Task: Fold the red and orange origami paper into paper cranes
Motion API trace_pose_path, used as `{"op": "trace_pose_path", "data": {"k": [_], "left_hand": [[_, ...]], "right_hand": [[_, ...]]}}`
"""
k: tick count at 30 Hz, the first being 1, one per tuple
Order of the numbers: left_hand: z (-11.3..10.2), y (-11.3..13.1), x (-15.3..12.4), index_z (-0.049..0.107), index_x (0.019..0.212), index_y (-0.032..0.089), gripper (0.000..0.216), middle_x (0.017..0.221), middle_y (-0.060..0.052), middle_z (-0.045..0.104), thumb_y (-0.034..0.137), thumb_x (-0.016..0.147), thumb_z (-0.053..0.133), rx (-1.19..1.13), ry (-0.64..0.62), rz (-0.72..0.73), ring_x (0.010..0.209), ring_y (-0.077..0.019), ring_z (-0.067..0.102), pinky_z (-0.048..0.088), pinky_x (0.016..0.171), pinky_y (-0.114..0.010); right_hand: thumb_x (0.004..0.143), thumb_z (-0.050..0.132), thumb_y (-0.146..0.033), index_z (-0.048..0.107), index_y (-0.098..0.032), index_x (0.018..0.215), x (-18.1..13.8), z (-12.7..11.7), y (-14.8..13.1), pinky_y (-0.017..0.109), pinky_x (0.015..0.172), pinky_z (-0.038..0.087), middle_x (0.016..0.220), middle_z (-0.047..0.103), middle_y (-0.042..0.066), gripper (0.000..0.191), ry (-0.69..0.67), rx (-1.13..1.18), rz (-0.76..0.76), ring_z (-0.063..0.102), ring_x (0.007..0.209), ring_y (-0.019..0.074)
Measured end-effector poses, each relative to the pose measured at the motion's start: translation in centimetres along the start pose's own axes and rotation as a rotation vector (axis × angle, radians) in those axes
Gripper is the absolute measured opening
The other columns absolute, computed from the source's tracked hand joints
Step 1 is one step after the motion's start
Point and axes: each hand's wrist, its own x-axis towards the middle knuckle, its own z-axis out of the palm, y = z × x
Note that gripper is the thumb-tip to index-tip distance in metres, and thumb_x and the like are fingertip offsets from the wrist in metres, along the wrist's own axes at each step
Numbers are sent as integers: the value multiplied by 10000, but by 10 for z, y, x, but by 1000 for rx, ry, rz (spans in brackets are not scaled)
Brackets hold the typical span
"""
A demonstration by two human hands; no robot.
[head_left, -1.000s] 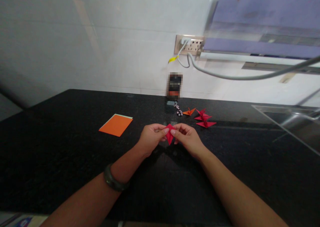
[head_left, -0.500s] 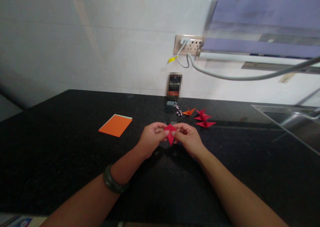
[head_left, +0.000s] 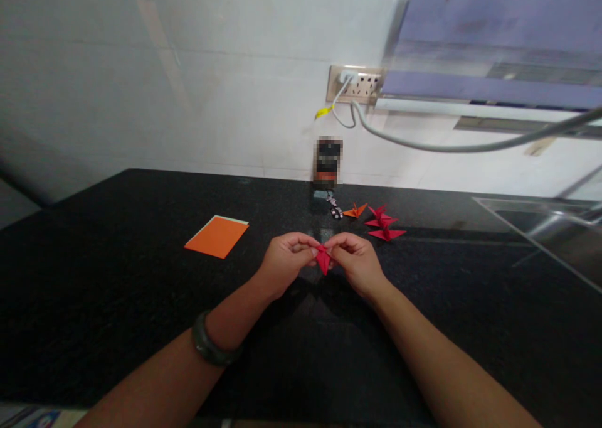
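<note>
A small folded piece of red paper [head_left: 323, 262] is pinched between both hands above the dark countertop, its narrow point toward me. My left hand [head_left: 289, 262] grips its left upper edge with thumb and fingers. On the other side my right hand [head_left: 355, 258] pinches the right upper edge; some fingertips are hidden behind the paper. Red paper cranes [head_left: 386, 234] stand beyond my right hand, with an orange paper crane [head_left: 355, 211] beside them. To the left lies a stack of square paper [head_left: 217, 237], orange on top and a pale sheet beneath.
A phone-like object [head_left: 328, 163], blurred out, leans against the wall with a beaded strap [head_left: 335, 209] at its foot. A metal sink [head_left: 555, 233] is at the right. A grey cable [head_left: 451, 146] hangs from the wall near the socket panel [head_left: 355, 85].
The upper part of the red paper has been folded down, so its top corner no longer stands up and the piece looks shorter. Both hands stay in nearly the same place.
</note>
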Motion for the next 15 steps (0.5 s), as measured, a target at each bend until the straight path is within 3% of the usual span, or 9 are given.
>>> {"op": "trace_pose_path", "data": {"k": [2,5,9,12,15], "left_hand": [[0,0,1,616,792,135,206,619,-8,654,207,603,656,-32,-18,-78,543,-98,591,472,546,-215],[-1,0,2,618,743,116,269,626,-41,646,377,687,587,26,-55,-162,545,-109,591,446,499,-201],[-3,-2,2,647,684,106,297,569,-36,615,400,671,605,228,-55,-52,503,-90,542,360,412,-159],[-5,-5,3,659,682,110,226,522,-21,603,332,643,640,234,-41,-41,467,-86,517,382,427,-176],[-4,-6,4,655,655,112,180,513,-20,613,291,638,642,210,-14,-53,452,-89,522,427,472,-206]], "right_hand": [[667,589,-158,626,-176,679,0,-3,0,214,486,429,559,601,-27,43,33,-105,-83,531,477,88],[702,557,-133,641,-179,698,0,-6,-1,227,550,428,641,608,-6,96,43,-304,-254,545,568,99],[740,504,-95,658,-200,726,-2,-5,-5,244,601,427,663,585,2,186,-59,-474,-424,545,620,110],[741,495,-100,667,-221,728,-4,-4,-7,260,639,437,704,578,13,211,-106,-493,-446,553,675,124],[721,506,-127,655,-212,714,-4,-2,-8,264,614,449,748,571,24,172,-84,-415,-357,553,670,130]]}}
